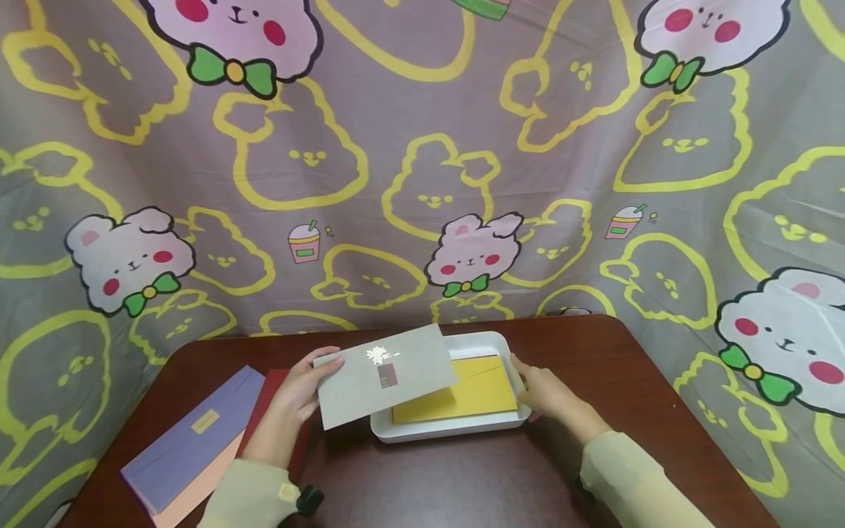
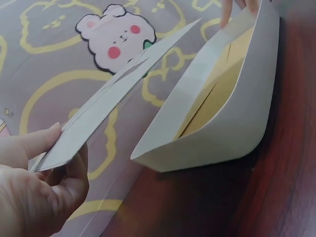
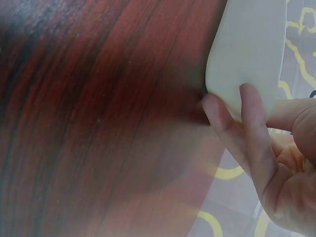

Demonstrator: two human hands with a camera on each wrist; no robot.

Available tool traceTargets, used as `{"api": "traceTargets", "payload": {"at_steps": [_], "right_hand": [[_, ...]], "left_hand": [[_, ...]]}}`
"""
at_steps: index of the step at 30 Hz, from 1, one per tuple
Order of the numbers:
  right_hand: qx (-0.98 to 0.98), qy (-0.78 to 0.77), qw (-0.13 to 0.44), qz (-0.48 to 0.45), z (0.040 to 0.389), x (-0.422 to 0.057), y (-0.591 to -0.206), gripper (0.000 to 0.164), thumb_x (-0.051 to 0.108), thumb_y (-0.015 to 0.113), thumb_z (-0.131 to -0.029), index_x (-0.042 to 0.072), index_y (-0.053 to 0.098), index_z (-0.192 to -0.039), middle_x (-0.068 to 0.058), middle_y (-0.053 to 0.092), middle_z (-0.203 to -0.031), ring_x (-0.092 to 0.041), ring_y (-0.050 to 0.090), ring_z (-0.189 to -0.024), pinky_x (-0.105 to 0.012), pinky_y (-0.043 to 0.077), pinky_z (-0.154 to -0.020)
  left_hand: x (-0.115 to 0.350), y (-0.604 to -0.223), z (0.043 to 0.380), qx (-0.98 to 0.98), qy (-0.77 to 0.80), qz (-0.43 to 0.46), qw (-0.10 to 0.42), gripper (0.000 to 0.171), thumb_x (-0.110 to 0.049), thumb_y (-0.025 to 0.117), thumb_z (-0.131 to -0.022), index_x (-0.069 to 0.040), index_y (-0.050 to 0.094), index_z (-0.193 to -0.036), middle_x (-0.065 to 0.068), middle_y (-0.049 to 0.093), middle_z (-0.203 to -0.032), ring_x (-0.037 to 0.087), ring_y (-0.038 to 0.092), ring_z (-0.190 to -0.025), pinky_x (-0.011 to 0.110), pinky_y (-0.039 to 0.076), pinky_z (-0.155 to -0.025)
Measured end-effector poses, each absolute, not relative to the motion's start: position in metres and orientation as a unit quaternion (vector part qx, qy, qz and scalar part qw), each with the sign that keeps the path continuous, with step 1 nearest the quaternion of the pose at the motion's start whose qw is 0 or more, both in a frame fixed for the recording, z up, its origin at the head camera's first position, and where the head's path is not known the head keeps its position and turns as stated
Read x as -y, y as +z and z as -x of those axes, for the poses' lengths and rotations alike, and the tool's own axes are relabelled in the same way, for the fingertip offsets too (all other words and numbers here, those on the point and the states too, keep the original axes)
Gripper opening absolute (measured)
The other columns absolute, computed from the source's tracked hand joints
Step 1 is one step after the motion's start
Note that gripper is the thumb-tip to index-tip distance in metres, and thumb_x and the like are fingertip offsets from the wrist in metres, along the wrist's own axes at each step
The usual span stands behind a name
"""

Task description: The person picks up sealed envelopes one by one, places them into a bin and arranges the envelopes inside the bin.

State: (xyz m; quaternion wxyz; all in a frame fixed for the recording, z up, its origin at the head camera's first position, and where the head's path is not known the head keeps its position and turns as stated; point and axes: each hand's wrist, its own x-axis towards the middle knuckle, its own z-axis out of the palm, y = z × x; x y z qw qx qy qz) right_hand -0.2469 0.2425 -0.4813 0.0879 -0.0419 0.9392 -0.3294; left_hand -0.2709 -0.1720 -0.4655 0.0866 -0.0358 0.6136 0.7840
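My left hand (image 1: 300, 389) pinches the left end of a pale grey envelope (image 1: 416, 378), thumb on top and fingers underneath. The envelope has a small dark square on its face and is held tilted above a white tray (image 1: 455, 433), as the left wrist view shows. Inside the tray lies a yellow envelope (image 1: 478, 392), partly covered by the grey one in the head view. At the tray's right end, my right hand (image 1: 551, 392) grips the wall. In the right wrist view, two fingertips (image 3: 252, 101) press the outside of the tray (image 3: 249, 44).
To the left on the dark brown table (image 1: 429, 484) lie a purple envelope (image 1: 198, 429), a peach one (image 1: 205, 477) partly under it, and a dark red one (image 1: 276, 379) mostly behind my left arm. A patterned cloth (image 1: 370, 183) hangs along the table's back and sides.
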Motion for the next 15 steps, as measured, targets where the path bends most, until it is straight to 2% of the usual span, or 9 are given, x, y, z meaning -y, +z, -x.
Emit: {"api": "traceTargets", "payload": {"at_steps": [6,15], "right_hand": [[-0.94,-0.329,0.086,0.043,0.248,-0.243,-0.482,0.081,-0.012,0.063,-0.083,-0.006,0.03,-0.157,-0.036,0.059,-0.119,-0.022,0.061,-0.056,-0.034,0.055,-0.047],[-0.941,-0.325,0.091,0.036,0.248,-0.243,-0.483,0.079,-0.01,0.062,-0.085,-0.005,0.03,-0.157,-0.035,0.06,-0.119,-0.022,0.061,-0.052,-0.035,0.055,-0.047]], "left_hand": [[0.149,-0.469,0.276,-0.62,0.779,0.029,0.093,0.014,-0.004,0.062,-0.101,-0.015,0.064,-0.108,-0.001,0.069,-0.09,0.012,0.068,-0.078,0.029,0.057,-0.066],[0.116,-0.472,0.279,-0.586,0.8,0.006,0.13,0.019,-0.001,0.057,-0.102,-0.004,0.057,-0.121,-0.002,0.069,-0.09,0.009,0.068,-0.078,0.027,0.057,-0.066]]}}
